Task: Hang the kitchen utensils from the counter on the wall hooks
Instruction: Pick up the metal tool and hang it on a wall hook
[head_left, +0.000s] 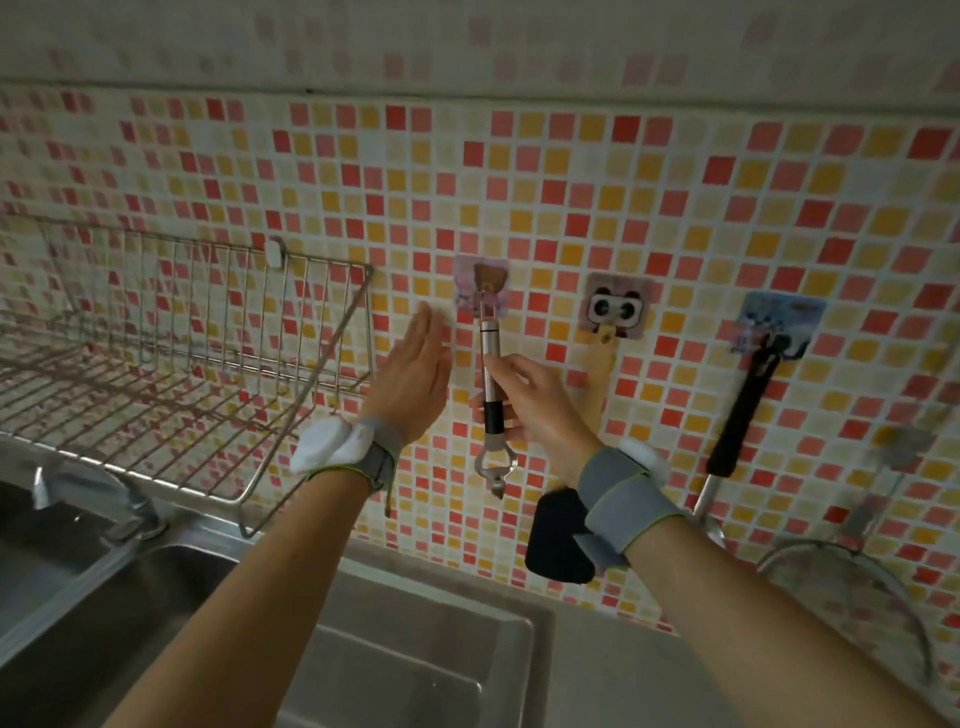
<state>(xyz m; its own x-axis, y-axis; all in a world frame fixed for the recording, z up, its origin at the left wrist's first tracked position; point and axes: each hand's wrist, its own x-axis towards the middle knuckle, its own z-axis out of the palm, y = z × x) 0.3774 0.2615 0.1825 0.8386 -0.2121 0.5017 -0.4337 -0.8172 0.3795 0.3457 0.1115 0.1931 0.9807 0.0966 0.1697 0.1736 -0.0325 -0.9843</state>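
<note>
A metal bottle opener (491, 374) with a black grip hangs by its loop from the bear hook (480, 285) on the tiled wall. My right hand (535, 400) is wrapped around its handle. My left hand (415, 371) is flat, fingers together, just left of the opener, holding nothing. From the panda hook (615, 306) hangs a wooden-handled spatula whose black blade (558, 540) shows beside my right wrist. The blue hook (779, 322) carries a black-handled utensil (740, 410).
A wire dish rack (171, 364) juts from the wall at left, above the tap (130, 504). The steel sink (395, 665) lies below my arms. At right, a wire strainer (852, 587) hangs low on the wall.
</note>
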